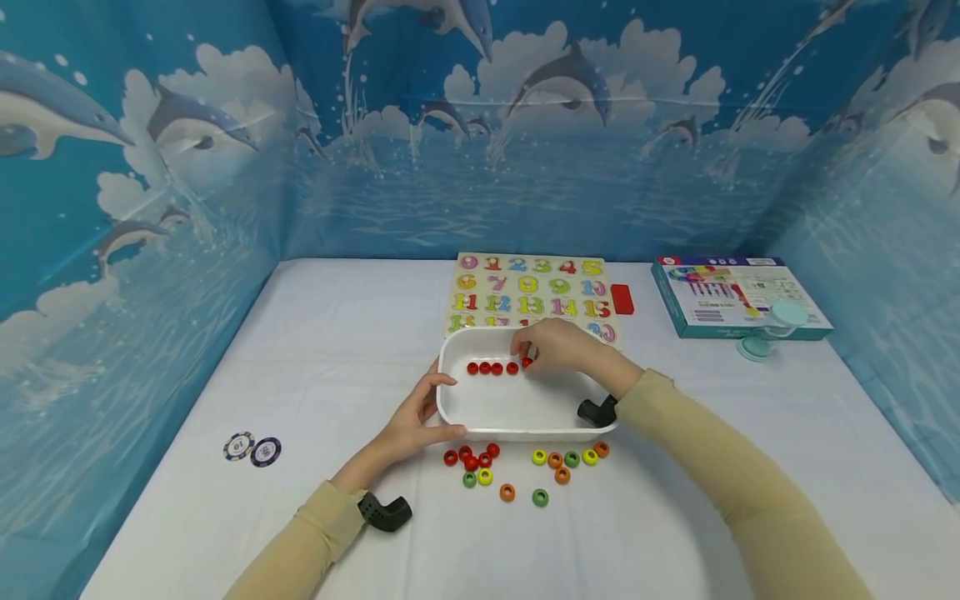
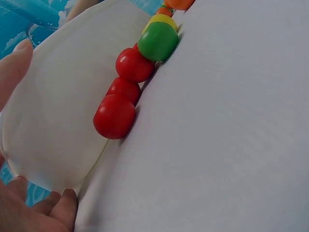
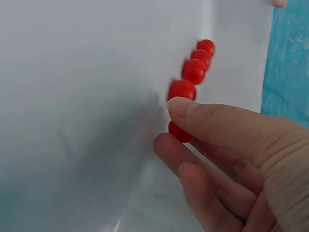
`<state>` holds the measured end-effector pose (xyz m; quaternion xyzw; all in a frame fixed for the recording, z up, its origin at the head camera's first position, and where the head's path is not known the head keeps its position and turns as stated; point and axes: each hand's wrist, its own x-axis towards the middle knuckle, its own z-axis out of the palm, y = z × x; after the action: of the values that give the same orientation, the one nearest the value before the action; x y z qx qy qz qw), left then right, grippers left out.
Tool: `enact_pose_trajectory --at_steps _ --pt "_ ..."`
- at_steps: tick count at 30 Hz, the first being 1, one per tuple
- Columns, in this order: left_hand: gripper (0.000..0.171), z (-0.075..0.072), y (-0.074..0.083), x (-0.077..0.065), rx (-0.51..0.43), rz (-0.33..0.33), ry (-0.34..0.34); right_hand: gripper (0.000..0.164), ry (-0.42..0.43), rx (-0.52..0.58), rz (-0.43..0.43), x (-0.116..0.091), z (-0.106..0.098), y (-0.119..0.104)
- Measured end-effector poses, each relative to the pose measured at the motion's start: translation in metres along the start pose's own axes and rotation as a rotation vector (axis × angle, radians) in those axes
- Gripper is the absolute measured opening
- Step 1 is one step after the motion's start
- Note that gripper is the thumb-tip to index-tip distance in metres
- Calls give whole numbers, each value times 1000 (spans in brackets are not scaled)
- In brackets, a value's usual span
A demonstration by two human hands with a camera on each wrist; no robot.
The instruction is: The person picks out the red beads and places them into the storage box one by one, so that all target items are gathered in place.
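A white tray (image 1: pixel 525 427) sits mid-table with a row of red beads (image 1: pixel 491 367) along its far side. My right hand (image 1: pixel 551 346) reaches into the tray and pinches one more red bead (image 3: pixel 179 132) at the right end of that row (image 3: pixel 194 70). My left hand (image 1: pixel 418 417) grips the tray's left front corner, thumb on the rim. In the left wrist view the tray wall (image 2: pixel 63 116) fills the left, with red beads (image 2: pixel 116 115) and a green bead (image 2: pixel 158 41) lying against it on the table.
Loose red, green, yellow and orange beads (image 1: pixel 525 467) lie in front of the tray. A number puzzle board (image 1: pixel 528 292) and a red block (image 1: pixel 622 298) lie behind it. A boxed set (image 1: pixel 735 296), a teal hourglass (image 1: pixel 772 329) and two poker chips (image 1: pixel 252 449) sit aside.
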<state>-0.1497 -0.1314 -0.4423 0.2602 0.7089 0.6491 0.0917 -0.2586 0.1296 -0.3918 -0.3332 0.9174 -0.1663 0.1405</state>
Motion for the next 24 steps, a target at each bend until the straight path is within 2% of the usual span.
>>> enact_pose_trajectory --at_steps 5,15,19,24 --pt "61 1 0 0 1 7 -5 26 -8 -41 10 3 6 2" --pt "60 0 0 1 -11 15 1 32 -6 -29 6 5 5 0" --pt "59 1 0 1 -13 7 6 37 1 11 9 -1 -7 -7" --pt "61 1 1 0 2 -2 6 36 75 96 -19 -19 -33 -24"
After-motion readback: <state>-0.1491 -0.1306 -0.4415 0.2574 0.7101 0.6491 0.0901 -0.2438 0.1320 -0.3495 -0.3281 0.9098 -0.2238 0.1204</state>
